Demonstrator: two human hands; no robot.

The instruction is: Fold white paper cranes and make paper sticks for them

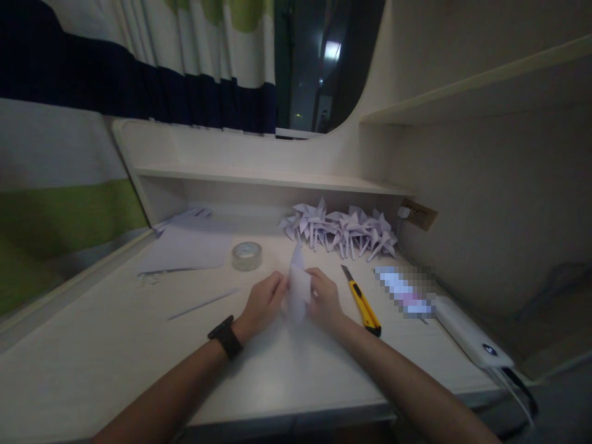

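Observation:
Between my two hands, above the middle of the desk, is a folded piece of white paper (300,293) with a pointed top. My left hand (264,303), with a black watch on the wrist, pinches its left side. On the paper's right edge, the fingers of my right hand (325,299) are closed. A thin white paper stick (203,303) lies left of my left hand, and a roll of clear tape (246,256) stands just behind that hand. To the right of my right hand rests a yellow utility knife (364,306) with its blade out.
Several folded paper pinwheels (345,228) are heaped at the back under a shelf (277,177). White paper sheets (189,243) lie at the back left. On the right are a blurred-out phone (404,293), a white power bank (472,333) with cables, and a wall socket (420,214).

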